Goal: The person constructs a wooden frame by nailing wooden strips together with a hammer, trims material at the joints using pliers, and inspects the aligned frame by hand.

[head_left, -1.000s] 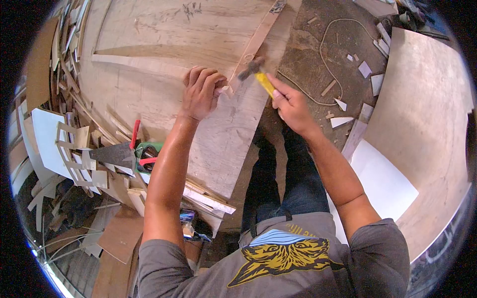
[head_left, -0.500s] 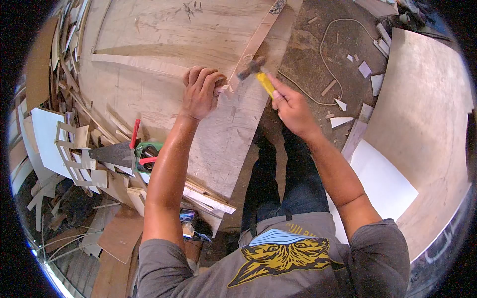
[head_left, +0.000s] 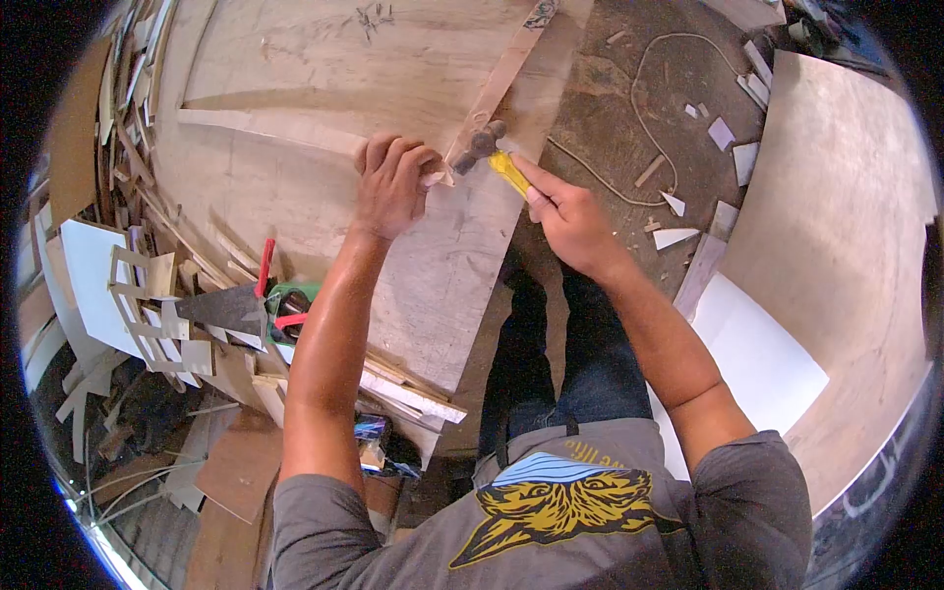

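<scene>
My right hand [head_left: 570,211] is closed around the yellow handle of a hammer [head_left: 479,146]. The hammer's dark metal head is over the near end of a wooden strip [head_left: 506,71], close to where it meets a second strip at a corner. My left hand [head_left: 395,182] grips the end of that second wooden strip [head_left: 275,128], which runs off to the left. A small pale tip shows beside its thumb; I cannot make out whether a nail is there. Both strips rest on a large plywood sheet [head_left: 433,305].
Several loose nails [head_left: 374,20] lie at the far side of the plywood. A handsaw [head_left: 221,307] with red parts is at the left, near stacked wood scraps [head_left: 143,324]. A cord [head_left: 639,98] and offcuts lie on the floor. A curved board [head_left: 836,226] stands at right.
The hammer has come down and left towards the corner of the strips, my right hand moving with it. My left hand keeps its grip, shifted only slightly.
</scene>
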Tool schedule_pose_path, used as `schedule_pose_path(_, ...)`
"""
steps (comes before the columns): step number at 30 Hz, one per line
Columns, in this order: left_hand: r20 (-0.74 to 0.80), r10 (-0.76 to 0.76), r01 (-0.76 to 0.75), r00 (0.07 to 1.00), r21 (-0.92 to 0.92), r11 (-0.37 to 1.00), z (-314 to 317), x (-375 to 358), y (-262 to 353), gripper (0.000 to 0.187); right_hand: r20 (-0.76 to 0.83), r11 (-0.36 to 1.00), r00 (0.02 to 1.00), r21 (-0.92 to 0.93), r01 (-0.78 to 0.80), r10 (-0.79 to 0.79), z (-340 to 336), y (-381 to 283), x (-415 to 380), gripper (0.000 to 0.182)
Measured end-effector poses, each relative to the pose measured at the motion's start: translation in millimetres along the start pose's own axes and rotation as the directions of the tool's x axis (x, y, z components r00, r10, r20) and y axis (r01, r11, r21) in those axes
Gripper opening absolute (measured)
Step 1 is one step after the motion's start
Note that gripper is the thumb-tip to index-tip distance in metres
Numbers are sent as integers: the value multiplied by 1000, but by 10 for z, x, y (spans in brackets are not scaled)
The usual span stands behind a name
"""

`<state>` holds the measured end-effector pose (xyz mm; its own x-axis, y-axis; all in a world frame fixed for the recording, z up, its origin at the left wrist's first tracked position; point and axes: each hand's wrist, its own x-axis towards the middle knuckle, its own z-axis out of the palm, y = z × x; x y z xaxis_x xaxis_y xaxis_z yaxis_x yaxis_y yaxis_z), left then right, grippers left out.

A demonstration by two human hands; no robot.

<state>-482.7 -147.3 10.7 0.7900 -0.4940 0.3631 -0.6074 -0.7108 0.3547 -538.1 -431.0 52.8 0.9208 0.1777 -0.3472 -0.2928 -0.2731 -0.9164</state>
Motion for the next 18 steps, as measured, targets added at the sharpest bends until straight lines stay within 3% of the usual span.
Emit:
schedule_pose_path(4,-10,-14,14,1000,-1,1000,-10,29,32,25,-60,999,998,23,-33,34,-25,72,43,45)
schedule_pose_path(7,-13,-7,7,1000,-15,1000,-12,46,30,28,83,998,995,-21,-51,53,-40,-72,-1,45)
schedule_pose_path(10,4,-18,18,1000,-34,999,-23,19,20,32,-15,996,997,39,-76,77,-29,55,38,45)
schedule_pose_path(13,-11,-20,20,1000,-20,1000,-13,27,26,29,48,998,999,-67,-2,6,-7,-83,6,45)
schedule_pose_path(16,-33,-25,24,999,-12,1000,-18,47,53,23,1,998,998,13,-68,68,-18,70,46,43)
schedule_pose_path(18,-51,-18,17,999,-3,1000,-23,47,59,22,-6,999,999,-27,-41,41,9,30,19,43)
